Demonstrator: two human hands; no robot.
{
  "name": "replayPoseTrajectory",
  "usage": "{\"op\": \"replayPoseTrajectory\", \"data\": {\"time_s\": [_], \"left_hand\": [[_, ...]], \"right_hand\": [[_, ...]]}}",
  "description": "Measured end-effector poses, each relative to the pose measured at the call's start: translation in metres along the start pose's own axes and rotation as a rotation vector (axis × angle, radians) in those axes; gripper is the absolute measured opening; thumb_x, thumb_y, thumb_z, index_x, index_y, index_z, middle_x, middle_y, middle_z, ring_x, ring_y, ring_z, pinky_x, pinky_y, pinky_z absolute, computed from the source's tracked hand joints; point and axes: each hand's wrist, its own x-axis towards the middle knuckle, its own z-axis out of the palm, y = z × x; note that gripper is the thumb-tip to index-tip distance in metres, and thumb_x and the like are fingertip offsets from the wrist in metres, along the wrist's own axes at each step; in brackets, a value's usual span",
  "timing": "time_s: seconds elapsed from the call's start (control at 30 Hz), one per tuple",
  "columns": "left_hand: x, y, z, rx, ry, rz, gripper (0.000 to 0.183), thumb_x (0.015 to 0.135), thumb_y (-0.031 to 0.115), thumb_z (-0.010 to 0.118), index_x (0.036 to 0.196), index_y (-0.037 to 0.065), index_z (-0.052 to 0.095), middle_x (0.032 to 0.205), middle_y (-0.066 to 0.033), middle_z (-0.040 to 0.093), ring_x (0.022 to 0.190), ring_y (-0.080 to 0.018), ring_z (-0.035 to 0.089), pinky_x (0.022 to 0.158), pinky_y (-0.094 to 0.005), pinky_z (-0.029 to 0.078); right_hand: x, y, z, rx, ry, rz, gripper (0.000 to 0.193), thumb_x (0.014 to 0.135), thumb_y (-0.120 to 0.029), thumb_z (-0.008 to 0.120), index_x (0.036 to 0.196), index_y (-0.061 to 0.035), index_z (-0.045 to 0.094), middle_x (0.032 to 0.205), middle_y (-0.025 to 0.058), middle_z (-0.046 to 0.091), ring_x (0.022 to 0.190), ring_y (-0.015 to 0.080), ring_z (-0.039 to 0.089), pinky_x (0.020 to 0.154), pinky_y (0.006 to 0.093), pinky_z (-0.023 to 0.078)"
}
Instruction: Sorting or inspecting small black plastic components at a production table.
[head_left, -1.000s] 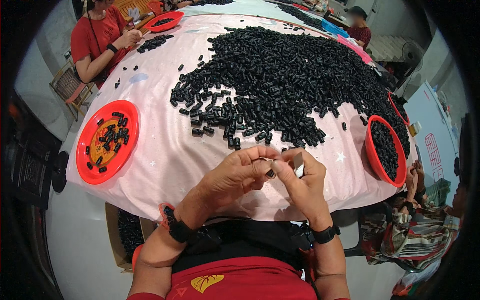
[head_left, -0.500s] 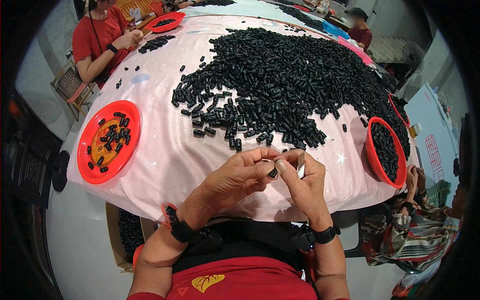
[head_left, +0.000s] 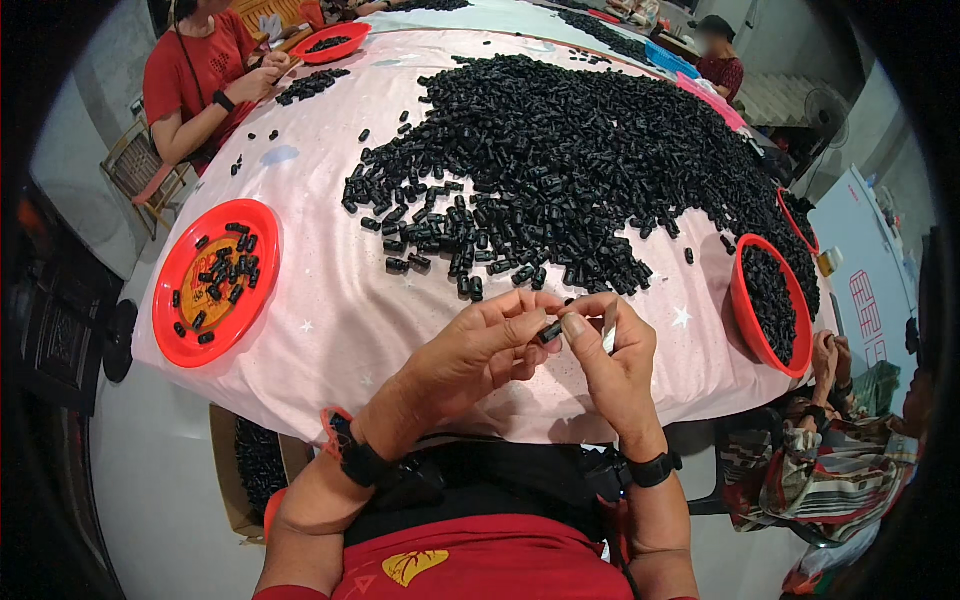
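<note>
Between the fingertips of my two hands, over the near side of the table, is a small black cylindrical piece (head_left: 550,332). My left hand (head_left: 480,345) pinches it between thumb and forefinger. The thumb and forefinger of my right hand (head_left: 612,370) close on its other end. A small pale piece (head_left: 609,339) shows among the right fingers; its kind is not clear. Just beyond my hands spreads a large heap of similar black pieces (head_left: 560,170), loosest along its near edge.
A pink cloth (head_left: 320,270) covers the table. At the left lies a red plate (head_left: 170,320) with several black pieces; at the right a red bowl (head_left: 757,335) is full of them. Below the table's left edge stands a cardboard box (head_left: 228,470). Other people sit around the table.
The fingers of my right hand have shifted slightly right, and more of the black piece shows between my fingertips. The heap looks the same.
</note>
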Motion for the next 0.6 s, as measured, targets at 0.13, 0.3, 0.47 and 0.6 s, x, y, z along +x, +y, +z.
{"op": "replayPoseTrajectory", "data": {"time_s": [0.13, 0.3, 0.47, 0.6], "left_hand": [[-0.002, 0.000, 0.000, 0.150, -0.051, 0.126, 0.037, 0.090, 0.021, 0.062, 0.121, 0.006, 0.051, 0.086, 0.0036, 0.057, 0.079, -0.0024, 0.055, 0.073, -0.0171, 0.045], [0.000, -0.001, -0.002, 0.209, 0.017, 0.175, 0.027, 0.093, 0.020, 0.059, 0.115, 0.004, 0.057, 0.082, 0.0037, 0.056, 0.074, -0.0040, 0.052, 0.072, -0.0182, 0.045], [0.003, -0.005, -0.007, 0.184, -0.009, 0.218, 0.027, 0.095, 0.023, 0.056, 0.114, 0.004, 0.059, 0.084, 0.0037, 0.057, 0.071, -0.0031, 0.050, 0.067, -0.0173, 0.043], [0.003, -0.005, -0.007, 0.197, -0.001, 0.187, 0.029, 0.095, 0.024, 0.056, 0.115, 0.004, 0.059, 0.086, 0.0033, 0.058, 0.068, -0.0025, 0.049, 0.063, -0.0170, 0.043]], "right_hand": [[0.000, 0.002, -0.001, 0.030, 0.070, 0.044, 0.016, 0.089, -0.016, 0.062, 0.085, -0.0008, 0.060, 0.073, 0.0000, 0.058, 0.068, 0.0056, 0.048, 0.063, 0.0215, 0.041], [-0.002, -0.001, -0.001, 0.011, 0.026, 0.024, 0.016, 0.088, -0.016, 0.063, 0.082, -0.0012, 0.060, 0.072, 0.0001, 0.058, 0.067, 0.0052, 0.048, 0.062, 0.0211, 0.040], [-0.004, -0.007, 0.002, -0.067, -0.100, 0.020, 0.015, 0.086, -0.015, 0.066, 0.082, -0.0016, 0.062, 0.064, -0.0007, 0.060, 0.058, 0.0040, 0.049, 0.053, 0.0208, 0.039], [-0.003, -0.006, 0.000, -0.082, -0.088, -0.037, 0.018, 0.084, -0.018, 0.069, 0.084, -0.0008, 0.063, 0.066, 0.0018, 0.062, 0.058, 0.0043, 0.051, 0.051, 0.0211, 0.039]]}}
